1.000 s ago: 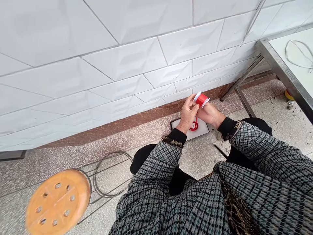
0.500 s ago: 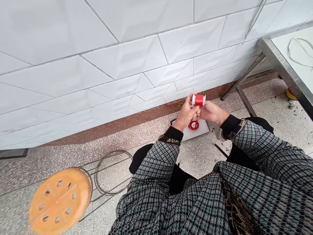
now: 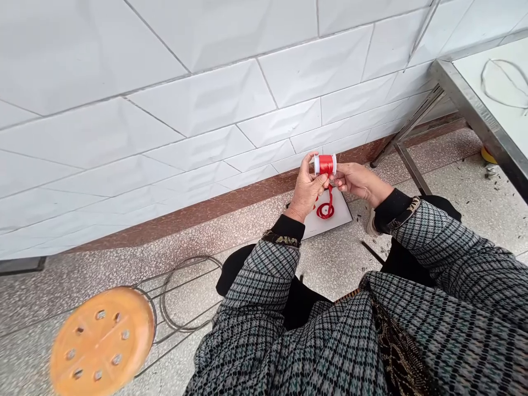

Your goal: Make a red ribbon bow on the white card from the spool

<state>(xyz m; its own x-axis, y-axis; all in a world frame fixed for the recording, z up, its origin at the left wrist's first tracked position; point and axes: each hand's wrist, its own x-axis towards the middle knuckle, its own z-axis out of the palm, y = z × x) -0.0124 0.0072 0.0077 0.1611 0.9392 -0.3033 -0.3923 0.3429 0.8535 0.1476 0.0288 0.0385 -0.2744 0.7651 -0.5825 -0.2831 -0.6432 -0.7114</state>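
Tiles cover the wall (image 3: 165,82), big and white and shiny, with thin grey lines between them. Along the bottom of the wall runs a brown strip (image 3: 185,212) that looks like speckled stone. The floor (image 3: 338,258) is pale and dotted with tiny specks, and small dark bits lie on it over on the right. At the right edge stands a metal table (image 3: 474,110) with a shiny grey rim and thin legs, and a loop of thin wire (image 3: 503,82) lies on its white top. Down on the left is a round orange stool seat (image 3: 101,346) with little holes in it, sitting on a frame of bent metal wire. Both arms wear sleeves with a small grey and black check pattern and black cuffs. The left hand (image 3: 307,190) is closed around a small spool (image 3: 325,164), with the thumb and fingers pinching its left end. The spool is a short roll with flat white ends and smooth red ribbon wound around the middle. It is held up in the air in front of the wall, between the two hands. The right hand (image 3: 357,180) is just beside the spool on its right, and its fingertips pinch the loose ribbon (image 3: 328,206) right under the roll. This ribbon hangs down in red curls. Below the curls, a flat white board (image 3: 338,217) with a dark edge lies on the floor close to the wall.
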